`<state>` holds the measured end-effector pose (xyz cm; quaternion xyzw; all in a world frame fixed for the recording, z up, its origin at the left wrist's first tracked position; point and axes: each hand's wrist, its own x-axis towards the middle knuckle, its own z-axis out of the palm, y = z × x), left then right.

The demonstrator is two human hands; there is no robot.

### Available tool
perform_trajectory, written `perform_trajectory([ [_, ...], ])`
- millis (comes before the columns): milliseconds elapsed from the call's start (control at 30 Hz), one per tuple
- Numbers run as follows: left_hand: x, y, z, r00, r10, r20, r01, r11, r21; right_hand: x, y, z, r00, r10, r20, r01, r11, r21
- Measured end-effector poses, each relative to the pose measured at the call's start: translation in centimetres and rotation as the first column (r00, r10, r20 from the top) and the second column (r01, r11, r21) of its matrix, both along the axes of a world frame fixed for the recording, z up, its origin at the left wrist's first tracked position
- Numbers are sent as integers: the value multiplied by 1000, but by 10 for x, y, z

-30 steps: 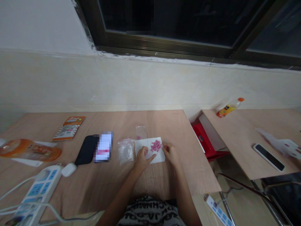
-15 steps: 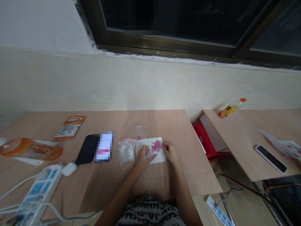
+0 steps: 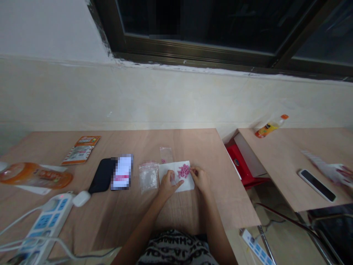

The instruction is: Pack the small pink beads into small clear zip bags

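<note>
The one view sits on the person's head, looking forward and down from above the chest, with the patterned shirt (image 3: 176, 251) along the near edge. The left hand (image 3: 168, 187) and right hand (image 3: 200, 180) lie close, just below centre, over the wooden desk (image 3: 179, 145). Farther off, the frame takes in the pale wall (image 3: 138, 95) and dark window (image 3: 193, 22), with a second desk (image 3: 278, 154) to the right.
</note>
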<state>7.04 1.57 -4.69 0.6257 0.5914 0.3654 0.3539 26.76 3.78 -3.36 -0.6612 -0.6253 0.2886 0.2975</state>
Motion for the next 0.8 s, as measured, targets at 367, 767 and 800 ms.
perform_trajectory([
  [367, 0, 1, 2, 1000, -21, 3, 21, 1000, 4, -43, -10, 17, 868, 213, -448, -210, 976, 57],
  [767, 0, 0, 3, 1000, -7, -16, 6, 1000, -23, -4, 1, -9, 998, 3, 63, -2, 1000, -13],
  [800, -1, 0, 3, 1000, -8, -18, 8, 1000, -28, -5, 1, -9, 996, 11, 84, -9, 1000, -20],
])
